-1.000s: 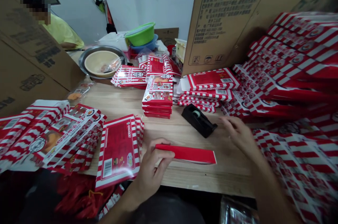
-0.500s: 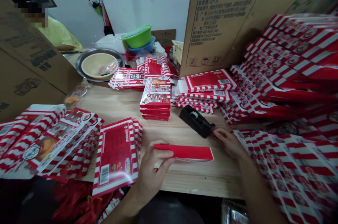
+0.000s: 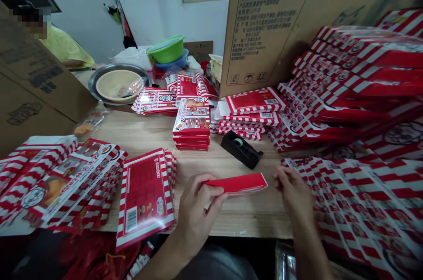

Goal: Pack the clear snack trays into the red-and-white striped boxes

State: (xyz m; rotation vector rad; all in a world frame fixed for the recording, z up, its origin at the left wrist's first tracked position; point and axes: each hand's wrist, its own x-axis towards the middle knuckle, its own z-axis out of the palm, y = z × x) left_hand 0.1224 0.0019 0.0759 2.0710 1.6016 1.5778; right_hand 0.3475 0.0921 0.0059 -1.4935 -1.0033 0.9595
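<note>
The left hand (image 3: 198, 209) pinches a red card strip (image 3: 236, 183) between thumb and fingers, gripping its near end, and the strip lies almost flat just above the wooden table (image 3: 148, 132). The right hand (image 3: 294, 192) is empty, its fingers loosely curled and half open, with the fingertips (image 3: 277, 173) just beside the strip's far end, not quite touching it.

A flat red-and-white box (image 3: 145, 200) lies close to the left of the left hand, on a striped pile. A black tape dispenser (image 3: 241, 149) sits on the table beyond the strip. Behind it are a stack of boxes (image 3: 191, 123) and a lower pile (image 3: 247, 115). Flat striped sheets (image 3: 363, 200) spread out to the right of the right hand, below banked rows of boxes (image 3: 350, 86) against a large carton (image 3: 267, 24).

Farther back, a bowl (image 3: 119, 86) sits on a metal tray (image 3: 99, 82), near a green basin (image 3: 167, 49). At the far left, a co-worker's yellow sleeve (image 3: 64, 49) shows past another carton (image 3: 29, 77).
</note>
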